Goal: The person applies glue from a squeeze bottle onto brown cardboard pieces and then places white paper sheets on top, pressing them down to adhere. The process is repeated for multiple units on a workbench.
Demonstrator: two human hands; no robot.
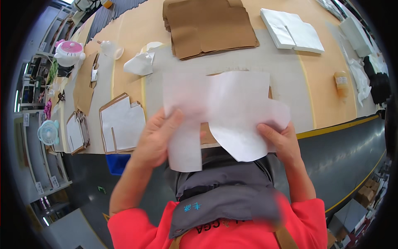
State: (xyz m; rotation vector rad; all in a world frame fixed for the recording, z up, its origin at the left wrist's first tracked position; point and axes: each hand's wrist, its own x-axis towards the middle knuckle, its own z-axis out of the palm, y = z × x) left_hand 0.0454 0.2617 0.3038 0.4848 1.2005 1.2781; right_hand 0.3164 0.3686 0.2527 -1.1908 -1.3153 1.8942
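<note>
Left hand [155, 139] and right hand [282, 141] both grip a white cut sheet [232, 112], fingers closed on its edges. Sheet is blurred, held above the table [319, 79] edge. Brown card stack [209, 25] lies beyond.

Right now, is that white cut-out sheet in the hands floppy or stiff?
Probably floppy: the white sheet is thin and bends between the left hand and right hand. It likely weighs little, since fingers pinching only its edges hold it up. It could crease or tear easily, being so thin.
</note>
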